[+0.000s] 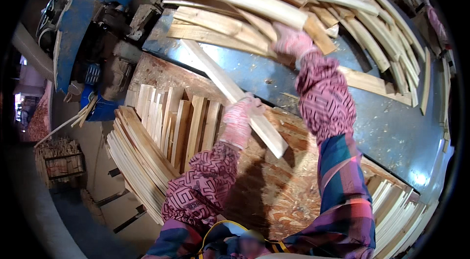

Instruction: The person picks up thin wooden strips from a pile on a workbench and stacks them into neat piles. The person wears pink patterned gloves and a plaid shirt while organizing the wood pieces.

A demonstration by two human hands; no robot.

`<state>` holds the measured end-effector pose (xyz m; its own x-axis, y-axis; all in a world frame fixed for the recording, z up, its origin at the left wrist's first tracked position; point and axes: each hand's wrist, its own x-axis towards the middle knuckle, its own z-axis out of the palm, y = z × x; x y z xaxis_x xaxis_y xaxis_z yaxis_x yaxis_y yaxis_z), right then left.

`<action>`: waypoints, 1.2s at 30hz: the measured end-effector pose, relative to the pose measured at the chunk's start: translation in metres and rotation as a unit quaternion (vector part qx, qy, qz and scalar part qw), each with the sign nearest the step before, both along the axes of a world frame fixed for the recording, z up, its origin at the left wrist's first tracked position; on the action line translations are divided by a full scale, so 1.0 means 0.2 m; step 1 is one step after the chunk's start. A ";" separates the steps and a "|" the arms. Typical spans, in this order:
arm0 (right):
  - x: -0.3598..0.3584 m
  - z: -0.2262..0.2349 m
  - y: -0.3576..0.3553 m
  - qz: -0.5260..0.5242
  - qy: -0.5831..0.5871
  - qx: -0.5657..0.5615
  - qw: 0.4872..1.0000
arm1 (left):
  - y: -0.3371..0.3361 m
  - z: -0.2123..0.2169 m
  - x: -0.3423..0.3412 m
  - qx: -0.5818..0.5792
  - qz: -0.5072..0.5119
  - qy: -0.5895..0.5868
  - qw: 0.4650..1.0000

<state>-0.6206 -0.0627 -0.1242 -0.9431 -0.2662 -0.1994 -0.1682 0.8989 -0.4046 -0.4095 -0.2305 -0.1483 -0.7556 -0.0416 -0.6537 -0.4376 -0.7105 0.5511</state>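
Observation:
My left hand (242, 114), in a pink and white knit glove, is closed around a pale, narrow wooden strip (214, 72). That strip slants from the metal table's edge down over the brown wooden board surface in front of me. Farther off to the right, my right hand (292, 42), gloved alike, reaches into a heap of loose wooden strips (220, 23) on the blue-grey metal table (235, 65). Its fingers curl at the end of a wooden strip (257, 21) in the heap; the fingertips are partly hidden. Patterned pink sleeve covers wrap both forearms.
Stacked wooden strips (142, 158) stand at the left of the brown board (284, 200), with upright pieces (191, 122) beside them. More stacked strips (396, 220) sit at the lower right. A blue machine (85, 28) stands at the far left. Another person's pink sleeve (435, 21) shows at far right.

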 end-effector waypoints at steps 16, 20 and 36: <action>2.06 0.40 0.60 0.037 -0.275 -0.229 0.933 | 0.56 0.15 1.00 -0.040 0.002 -0.023 0.999; 1.69 0.19 0.54 0.225 0.033 -0.143 0.963 | 0.38 0.19 1.02 0.000 -0.045 -0.066 0.997; 0.73 0.10 -0.15 0.015 -0.006 -0.029 0.999 | 0.09 0.32 1.07 -0.074 -0.012 -0.099 0.992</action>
<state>-0.4749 -0.0921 -0.1036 -0.9320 -0.3065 -0.1933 -0.1903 0.8680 -0.4587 -0.1950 -0.2117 -0.0848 -0.6153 -0.1310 -0.7773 -0.5639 -0.6159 0.5501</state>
